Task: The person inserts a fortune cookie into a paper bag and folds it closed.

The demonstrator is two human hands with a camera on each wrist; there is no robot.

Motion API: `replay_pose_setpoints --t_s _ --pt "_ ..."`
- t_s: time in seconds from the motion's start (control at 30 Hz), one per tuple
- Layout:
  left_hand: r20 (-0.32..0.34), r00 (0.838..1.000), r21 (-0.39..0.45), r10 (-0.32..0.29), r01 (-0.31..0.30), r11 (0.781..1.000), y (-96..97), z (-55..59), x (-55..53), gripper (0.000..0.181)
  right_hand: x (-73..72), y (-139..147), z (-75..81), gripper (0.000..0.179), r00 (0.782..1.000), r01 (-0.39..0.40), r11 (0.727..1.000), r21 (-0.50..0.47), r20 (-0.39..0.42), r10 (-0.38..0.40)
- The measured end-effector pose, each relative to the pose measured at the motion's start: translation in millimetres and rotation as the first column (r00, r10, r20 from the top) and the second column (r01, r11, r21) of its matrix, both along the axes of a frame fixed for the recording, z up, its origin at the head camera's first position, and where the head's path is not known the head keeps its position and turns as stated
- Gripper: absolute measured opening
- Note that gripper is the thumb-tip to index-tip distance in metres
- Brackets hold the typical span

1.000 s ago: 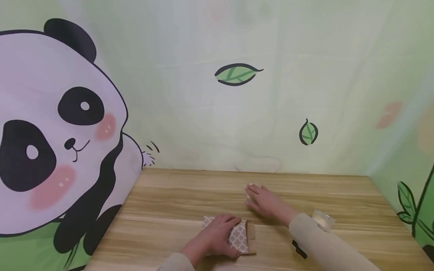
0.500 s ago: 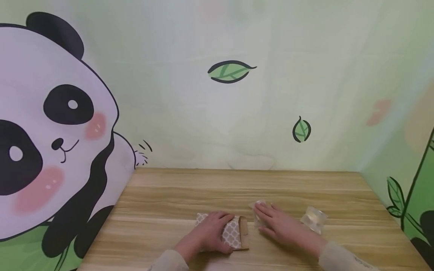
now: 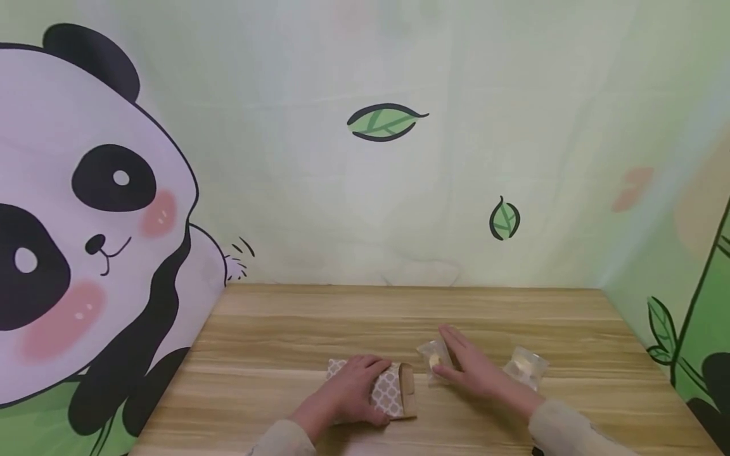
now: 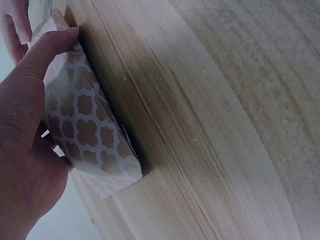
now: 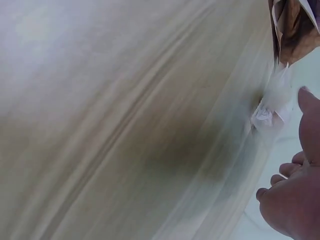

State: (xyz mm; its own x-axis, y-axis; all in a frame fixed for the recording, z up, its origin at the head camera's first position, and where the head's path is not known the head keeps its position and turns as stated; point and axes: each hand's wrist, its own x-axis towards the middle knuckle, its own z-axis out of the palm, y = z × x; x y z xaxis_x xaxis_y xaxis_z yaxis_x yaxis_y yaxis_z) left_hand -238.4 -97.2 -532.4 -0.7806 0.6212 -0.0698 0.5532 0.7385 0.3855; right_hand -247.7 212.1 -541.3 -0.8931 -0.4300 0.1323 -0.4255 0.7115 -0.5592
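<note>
A pale green backdrop (image 3: 296, 202), printed with a black-and-white panda (image 3: 128, 221) and green leaves (image 3: 381, 122), stands behind a wood-grain counter (image 3: 285, 316). One tan cardboard box (image 3: 387, 390), white lattice pattern, lies there, open end facing right; the left hand (image 3: 355, 387) clamps round it. One clear plastic packet (image 3: 433, 356), pale yellow inside, lies just right of the box; the right hand (image 3: 474, 368) is beside it, thumb and fingers apart, contact unclear. A second packet (image 3: 525, 365) lies farther right.
</note>
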Motion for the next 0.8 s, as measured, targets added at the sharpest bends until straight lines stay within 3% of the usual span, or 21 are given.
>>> replay_pose_setpoints --t_s 0.4,0.8 --pt "-0.027 1.0 0.001 -0.011 0.011 1.0 0.2 -3.7 1.7 0.103 -11.4 -8 0.1 0.103 0.994 0.065 0.998 0.023 0.088 -0.067" --pt "-0.029 1.0 -0.026 -0.004 0.003 1.0 -0.5 -0.6 4.3 0.102 -19.2 -16 3.6 0.081 0.995 0.085 0.996 0.001 0.047 -0.085"
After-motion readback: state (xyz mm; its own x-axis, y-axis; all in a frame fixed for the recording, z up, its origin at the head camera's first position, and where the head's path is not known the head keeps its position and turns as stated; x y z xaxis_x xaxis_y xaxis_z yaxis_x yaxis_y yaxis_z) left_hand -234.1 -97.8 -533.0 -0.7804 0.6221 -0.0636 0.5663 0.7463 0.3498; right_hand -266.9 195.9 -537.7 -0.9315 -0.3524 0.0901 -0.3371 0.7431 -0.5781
